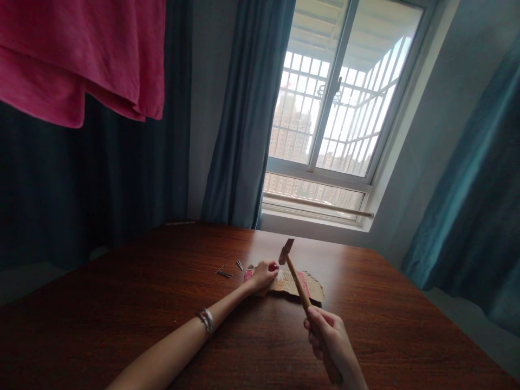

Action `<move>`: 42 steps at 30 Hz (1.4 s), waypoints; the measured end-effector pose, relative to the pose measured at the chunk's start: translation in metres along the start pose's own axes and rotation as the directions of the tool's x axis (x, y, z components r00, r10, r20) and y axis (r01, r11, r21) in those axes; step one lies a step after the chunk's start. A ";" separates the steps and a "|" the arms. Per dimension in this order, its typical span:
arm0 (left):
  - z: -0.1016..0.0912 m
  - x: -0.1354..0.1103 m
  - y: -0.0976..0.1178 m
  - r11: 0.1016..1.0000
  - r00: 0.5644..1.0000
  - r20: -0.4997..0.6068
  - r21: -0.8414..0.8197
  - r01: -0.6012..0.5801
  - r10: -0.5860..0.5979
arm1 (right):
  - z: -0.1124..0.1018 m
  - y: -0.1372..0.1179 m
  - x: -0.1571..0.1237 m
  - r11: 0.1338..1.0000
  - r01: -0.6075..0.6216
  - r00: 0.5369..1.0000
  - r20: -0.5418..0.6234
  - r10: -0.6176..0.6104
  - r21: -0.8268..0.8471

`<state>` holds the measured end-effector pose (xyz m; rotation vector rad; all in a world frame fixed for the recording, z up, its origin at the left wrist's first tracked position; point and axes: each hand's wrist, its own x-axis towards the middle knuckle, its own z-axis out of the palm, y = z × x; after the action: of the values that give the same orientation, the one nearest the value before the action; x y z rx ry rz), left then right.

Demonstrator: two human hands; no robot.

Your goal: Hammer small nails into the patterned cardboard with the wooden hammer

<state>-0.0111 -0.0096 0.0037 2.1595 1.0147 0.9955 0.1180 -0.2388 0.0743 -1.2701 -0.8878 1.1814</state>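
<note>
My right hand (327, 336) is wrapped round the wooden handle of a hammer (299, 284). The hammer's rusty-looking head is raised just right of my left fingertips and seems apart from them. My left hand (265, 275) rests over the left part of a ragged piece of cardboard (312, 284), its fingers pinched together. What they pinch is too small to make out; a small red spot shows at the fingertips. Many small holes or dots and pink strips mark the cardboard. Several loose nails (224, 274) lie on the table to the left of it.
The dark brown wooden table (162, 303) reaches back towards a barred window (325, 108). Blue curtains (239, 119) hang behind it and at the right. A pink cloth (81, 59) hangs at the upper left.
</note>
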 end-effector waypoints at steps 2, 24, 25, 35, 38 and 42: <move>0.000 0.000 0.001 1.000 1.000 0.004 0.008 0.008 -0.008 | -0.009 0.005 0.000 1.000 0.009 1.000 -0.022 -0.009 -0.009; -0.002 -0.001 0.005 0.998 0.999 0.000 0.050 0.038 -0.038 | -0.117 0.039 0.005 0.468 -0.334 0.892 -0.435 -0.123 -0.818; -0.002 0.000 0.004 0.998 0.999 0.002 0.050 0.038 -0.038 | -0.116 0.039 0.005 0.448 -0.339 0.894 -0.432 -0.121 -0.827; -0.002 -0.002 0.005 0.997 0.999 -0.017 0.064 0.051 -0.050 | -0.107 0.030 -0.001 0.330 -0.356 0.903 -0.412 -0.119 -0.874; -0.002 -0.003 0.005 0.997 0.999 -0.026 0.058 0.042 -0.041 | -0.104 0.029 -0.002 0.294 -0.359 0.904 -0.408 -0.127 -0.886; -0.002 -0.005 0.005 0.999 0.999 -0.029 0.045 0.026 -0.025 | -0.103 0.035 0.000 0.229 -0.323 0.901 -0.373 -0.224 -0.918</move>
<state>-0.0130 -0.0159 0.0063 2.1694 1.0857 1.0031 0.2120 -0.2650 0.0258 -2.5128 -1.2978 0.1236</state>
